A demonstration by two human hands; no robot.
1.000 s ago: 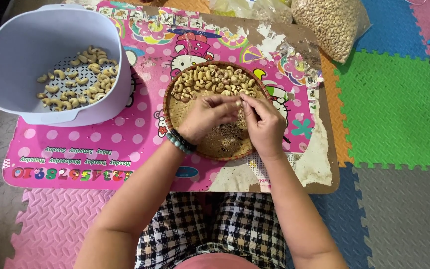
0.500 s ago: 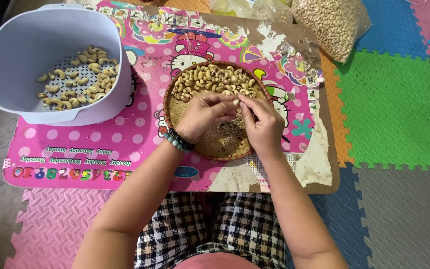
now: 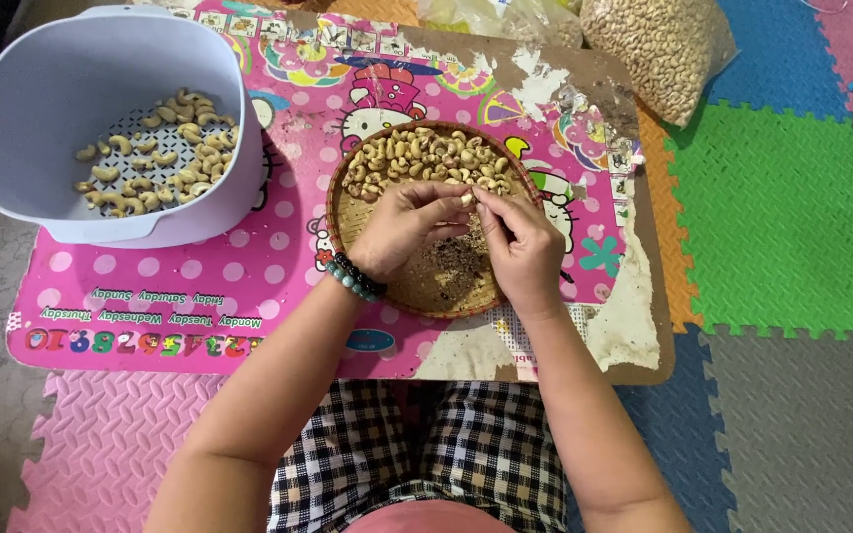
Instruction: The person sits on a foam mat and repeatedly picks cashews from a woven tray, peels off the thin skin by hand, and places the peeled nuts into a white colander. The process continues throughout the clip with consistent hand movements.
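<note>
A round woven basket (image 3: 397, 286) sits on a pink printed board and holds a heap of cashew nuts (image 3: 417, 158) at its far side and dark husk bits near the middle. Over the basket, my left hand (image 3: 402, 225), with a bead bracelet on the wrist, and my right hand (image 3: 517, 247) meet fingertip to fingertip. Together they pinch one pale cashew nut (image 3: 466, 199) between them.
A grey plastic tub (image 3: 51, 188) with several peeled cashews stands at the left on the board. A clear bag of cashews (image 3: 659, 44) lies at the back right. Coloured foam floor tiles surround the worn board (image 3: 634, 326).
Both hands stay over the basket; the fingers have shifted slightly around the nut they hold.
</note>
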